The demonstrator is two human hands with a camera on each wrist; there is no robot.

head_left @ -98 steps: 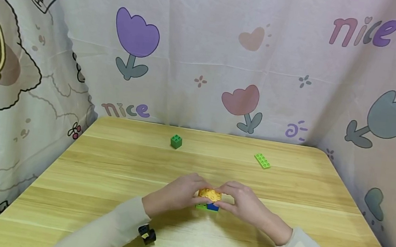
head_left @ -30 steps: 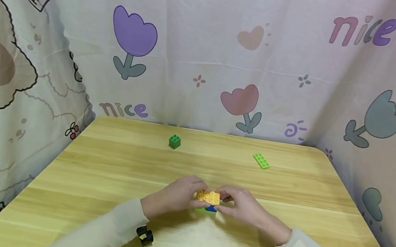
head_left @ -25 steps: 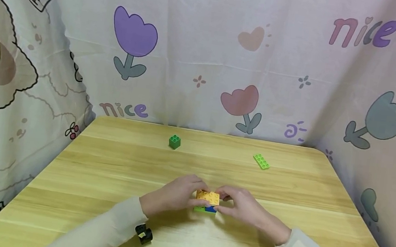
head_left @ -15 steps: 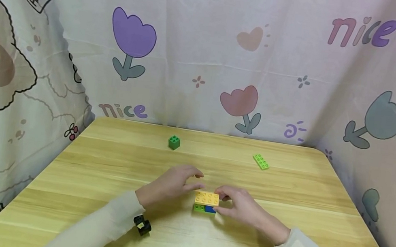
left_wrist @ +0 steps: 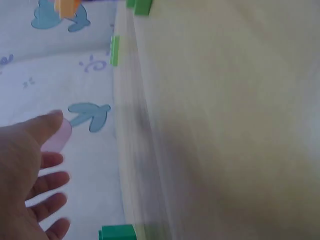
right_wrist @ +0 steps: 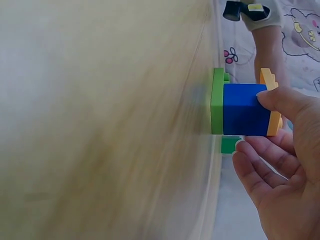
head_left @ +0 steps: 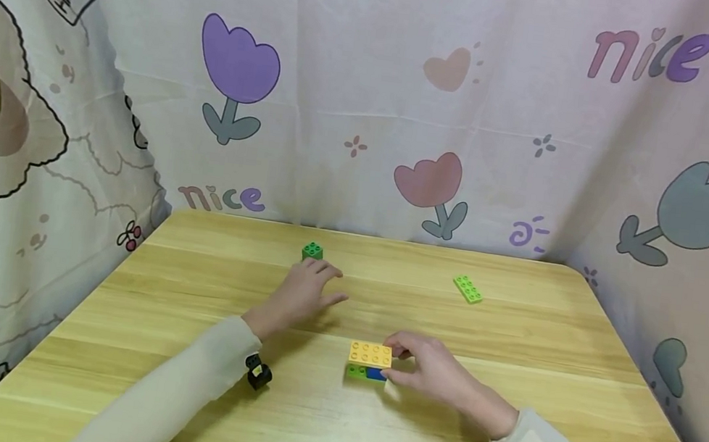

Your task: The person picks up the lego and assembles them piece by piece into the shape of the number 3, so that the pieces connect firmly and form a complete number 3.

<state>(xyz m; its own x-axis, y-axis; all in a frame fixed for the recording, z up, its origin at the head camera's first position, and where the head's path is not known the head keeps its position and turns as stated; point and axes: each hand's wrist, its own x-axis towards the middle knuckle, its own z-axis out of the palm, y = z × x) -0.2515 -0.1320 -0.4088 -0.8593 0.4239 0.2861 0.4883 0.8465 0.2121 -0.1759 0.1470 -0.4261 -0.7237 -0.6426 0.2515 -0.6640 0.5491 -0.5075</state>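
Note:
A small stack of toy building bricks stands on the table in front of me: a light green plate (right_wrist: pixel 217 107) at the bottom, a blue brick (right_wrist: pixel 245 111) on its right part, and a yellow-orange plate (head_left: pixel 370 355) on top. My right hand (head_left: pixel 438 376) pinches the stack's right end, its thumb on the blue brick and the yellow plate's edge in the right wrist view. My left hand (head_left: pixel 299 293) hovers over the table with fingers spread, holding nothing. Just beyond it sits a dark green brick (head_left: pixel 312 250), partly hidden by the fingers in the head view.
Toward the back right of the wooden table (head_left: pixel 545 330) lies a loose light green plate (head_left: pixel 468 289). A printed cloth (head_left: pixel 343 88) hangs behind the table and along its sides. Each wrist carries a small black camera.
My left hand has let go of the stack and moved away to the far left, close to the dark green brick. The right hand stays at the stack, which keeps its place.

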